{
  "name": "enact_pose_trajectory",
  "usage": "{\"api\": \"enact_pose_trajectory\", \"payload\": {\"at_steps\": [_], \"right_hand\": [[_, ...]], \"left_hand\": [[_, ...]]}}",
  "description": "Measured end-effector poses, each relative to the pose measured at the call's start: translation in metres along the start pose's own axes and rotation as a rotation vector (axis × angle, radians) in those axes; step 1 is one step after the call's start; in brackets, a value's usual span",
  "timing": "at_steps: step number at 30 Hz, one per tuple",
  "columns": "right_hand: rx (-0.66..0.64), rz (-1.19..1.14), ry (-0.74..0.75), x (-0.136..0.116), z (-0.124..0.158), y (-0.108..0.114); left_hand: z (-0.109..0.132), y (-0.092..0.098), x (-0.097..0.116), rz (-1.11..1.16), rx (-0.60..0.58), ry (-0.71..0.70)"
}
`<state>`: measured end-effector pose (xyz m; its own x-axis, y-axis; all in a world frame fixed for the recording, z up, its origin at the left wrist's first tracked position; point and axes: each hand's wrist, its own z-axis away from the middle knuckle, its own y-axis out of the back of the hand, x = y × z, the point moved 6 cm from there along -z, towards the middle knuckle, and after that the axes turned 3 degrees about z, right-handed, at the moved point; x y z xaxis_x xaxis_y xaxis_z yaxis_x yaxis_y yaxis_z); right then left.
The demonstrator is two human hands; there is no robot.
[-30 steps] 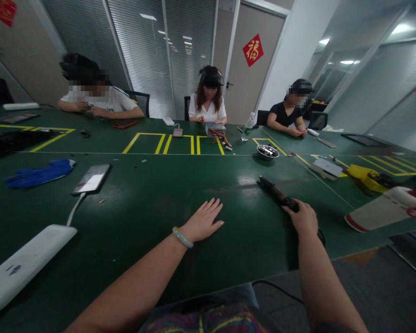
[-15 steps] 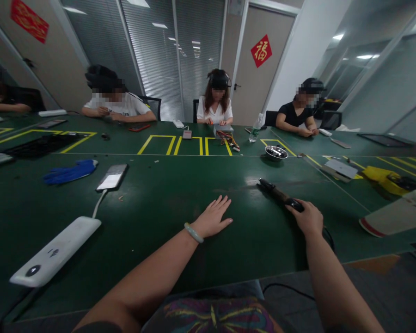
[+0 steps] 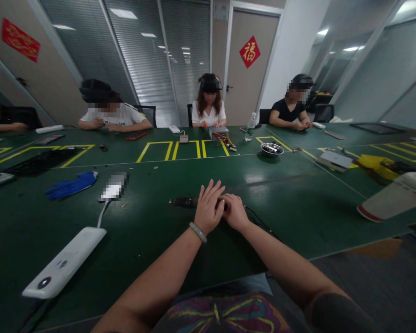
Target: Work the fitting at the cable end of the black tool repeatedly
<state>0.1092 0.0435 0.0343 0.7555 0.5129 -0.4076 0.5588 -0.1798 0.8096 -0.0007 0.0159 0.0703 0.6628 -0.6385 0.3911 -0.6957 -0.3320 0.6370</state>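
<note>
Head view: dark handheld tool [image 3: 183,202] now lies crosswise in front, swung in from the right across the tabletop [image 3: 138,231]. Right hand [image 3: 235,212] curls its fingers round the rear end; cord [image 3: 261,219] trails beyond. Left hand [image 3: 210,210] covers the middle, fingers straight, slightly spread; contact unclear. Seemingly puts the tool within both hands' reach.

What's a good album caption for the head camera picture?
Left hand open over a dark tool, right hand holding one end, at a green table.
</note>
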Motion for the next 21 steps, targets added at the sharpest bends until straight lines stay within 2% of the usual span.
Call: {"api": "enact_pose_trajectory", "payload": {"at_steps": [5, 9, 11, 14, 16, 18, 21], "right_hand": [[-0.09, 0.01, 0.034, -0.016, -0.01, -0.023], [-0.166, 0.007, 0.029, -0.018, -0.01, -0.023], [-0.158, 0.017, 0.049, -0.019, -0.004, -0.01], [-0.053, 0.063, -0.018, -0.007, 0.018, 0.029], [0.001, 0.082, -0.126, 0.011, 0.043, 0.056], [0.002, 0.087, -0.225, 0.031, 0.074, 0.077], [-0.064, 0.108, -0.305, 0.05, 0.119, 0.09]], "left_hand": [[0.013, 0.008, -0.011, -0.061, -0.079, 0.045], [0.017, 0.008, -0.021, -0.069, -0.152, 0.094], [0.017, 0.006, -0.024, -0.06, -0.174, 0.114], [0.017, 0.001, -0.025, -0.051, -0.218, 0.114], [0.017, -0.002, -0.023, -0.053, -0.245, 0.102], [0.018, -0.005, -0.02, -0.06, -0.27, 0.084], [0.018, -0.013, -0.013, -0.074, -0.31, 0.043]]}}
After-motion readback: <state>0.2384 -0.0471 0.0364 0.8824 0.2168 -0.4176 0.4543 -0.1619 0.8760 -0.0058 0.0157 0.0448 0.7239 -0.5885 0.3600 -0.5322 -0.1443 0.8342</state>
